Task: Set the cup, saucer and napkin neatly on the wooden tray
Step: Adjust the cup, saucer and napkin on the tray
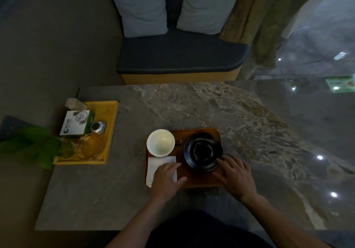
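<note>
Head view only. Both hands are working over the near edge of the wooden tray, which is sitting on the stone bench.

Left hand is lying palm down, fingers spread flat, open, pressing on the white napkin. Napkin is lying at the tray's near-left corner, under and just ahead of that hand, its left edge hanging past the tray rim onto the bench.

Right hand is open too, fingers splayed, gripping nothing. Fingertips are touching the near-right rim of the black saucer; palm is resting over the tray's near-right corner.

Saucer is sitting on the tray just ahead of the right hand, filling the right half. Looks slightly tilted, cannot tell for sure in this light.

White cup is standing upright, looks empty, just ahead of the left hand, directly beyond the napkin, at the tray's far-left corner. Not on the saucer; sitting just beside it, a small gap between. A small dark object is lying in that gap, too dim to identify.

Well left of the left hand: a yellow tray on the bench, carrying a white-and-green box, a small metal pot and a glass dish. Green leaves are overlapping its left edge.

Beyond the bench: a dark seat with two grey cushions.
</note>
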The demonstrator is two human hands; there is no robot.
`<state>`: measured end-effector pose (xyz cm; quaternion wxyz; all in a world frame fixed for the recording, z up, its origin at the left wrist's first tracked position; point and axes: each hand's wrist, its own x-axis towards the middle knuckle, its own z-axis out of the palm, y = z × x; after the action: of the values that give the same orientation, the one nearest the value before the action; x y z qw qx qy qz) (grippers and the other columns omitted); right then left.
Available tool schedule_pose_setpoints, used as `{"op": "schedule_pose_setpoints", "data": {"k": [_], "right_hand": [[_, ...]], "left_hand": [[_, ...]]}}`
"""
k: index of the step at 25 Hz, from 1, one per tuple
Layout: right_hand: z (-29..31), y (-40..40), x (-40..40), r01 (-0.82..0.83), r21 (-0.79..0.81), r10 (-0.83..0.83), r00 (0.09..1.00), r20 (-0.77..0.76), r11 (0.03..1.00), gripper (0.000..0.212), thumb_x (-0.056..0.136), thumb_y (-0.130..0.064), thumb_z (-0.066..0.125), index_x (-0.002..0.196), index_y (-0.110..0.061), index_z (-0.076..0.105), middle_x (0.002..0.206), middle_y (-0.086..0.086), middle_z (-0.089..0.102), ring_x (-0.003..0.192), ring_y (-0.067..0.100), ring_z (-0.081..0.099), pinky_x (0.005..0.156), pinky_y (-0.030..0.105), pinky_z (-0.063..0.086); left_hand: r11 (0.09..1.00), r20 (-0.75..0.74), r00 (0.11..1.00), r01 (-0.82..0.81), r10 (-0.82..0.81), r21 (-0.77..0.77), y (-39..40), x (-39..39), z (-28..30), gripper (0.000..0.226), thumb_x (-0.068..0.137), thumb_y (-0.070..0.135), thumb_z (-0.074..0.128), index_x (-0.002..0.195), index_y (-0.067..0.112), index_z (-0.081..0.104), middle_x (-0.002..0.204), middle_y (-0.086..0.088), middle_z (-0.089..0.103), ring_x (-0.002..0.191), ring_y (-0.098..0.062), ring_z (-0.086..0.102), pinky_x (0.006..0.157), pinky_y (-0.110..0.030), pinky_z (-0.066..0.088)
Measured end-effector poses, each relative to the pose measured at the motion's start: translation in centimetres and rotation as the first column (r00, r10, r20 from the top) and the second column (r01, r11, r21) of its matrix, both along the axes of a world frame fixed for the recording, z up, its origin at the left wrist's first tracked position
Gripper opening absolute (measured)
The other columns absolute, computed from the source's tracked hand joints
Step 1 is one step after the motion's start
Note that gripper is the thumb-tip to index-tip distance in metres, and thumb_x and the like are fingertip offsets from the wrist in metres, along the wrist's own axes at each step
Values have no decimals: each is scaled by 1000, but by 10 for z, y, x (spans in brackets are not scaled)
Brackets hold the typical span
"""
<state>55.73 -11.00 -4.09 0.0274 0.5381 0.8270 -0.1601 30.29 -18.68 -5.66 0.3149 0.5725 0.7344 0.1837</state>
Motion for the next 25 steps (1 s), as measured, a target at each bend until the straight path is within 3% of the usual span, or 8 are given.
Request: {"op": "schedule_pose_setpoints", "data": {"k": [4, 9, 14, 25], "right_hand": [[-9, 18, 18, 16, -121, -7, 997, 81, 993, 78, 84, -74, 33, 149, -31, 22, 156, -2, 28, 145, 26, 14, 114, 53, 18], [-19, 46, 21, 0, -221, 20, 996, 88, 975, 100, 76, -80, 42, 151, -30, -1, 161, 0, 6, 146, 31, -6, 113, 61, 2], [-28, 71, 15, -69, -243, 89, 993, 73, 968, 110, 70, -83, 45, 150, -28, -6, 162, 0, 4, 146, 32, -6, 112, 63, 1], [-37, 77, 17, -118, -233, 125, 992, 16, 965, 108, 70, -81, 50, 151, -32, -2, 160, 1, 13, 145, 33, -2, 112, 63, 7]], "left_hand": [[998, -91, 995, 29, -33, -49, 19, 13, -3, 75, 81, 53, 66, 145, 25, 38, 149, 3, 43, 138, -14, 35, 113, -34, 30], [988, -164, 986, -2, -23, -151, 34, 30, -9, 97, 76, 65, 64, 152, 28, 16, 160, 3, 22, 145, -18, 21, 117, -44, 24], [973, -202, 979, -85, 41, -216, 41, 42, -13, 104, 74, 68, 63, 152, 31, 6, 162, 6, 15, 147, -18, 13, 117, -55, 4], [963, -210, 975, -126, 75, -237, 44, 44, -13, 106, 72, 64, 69, 152, 34, 6, 161, 7, 17, 147, -17, 14, 117, -55, 4]]}}
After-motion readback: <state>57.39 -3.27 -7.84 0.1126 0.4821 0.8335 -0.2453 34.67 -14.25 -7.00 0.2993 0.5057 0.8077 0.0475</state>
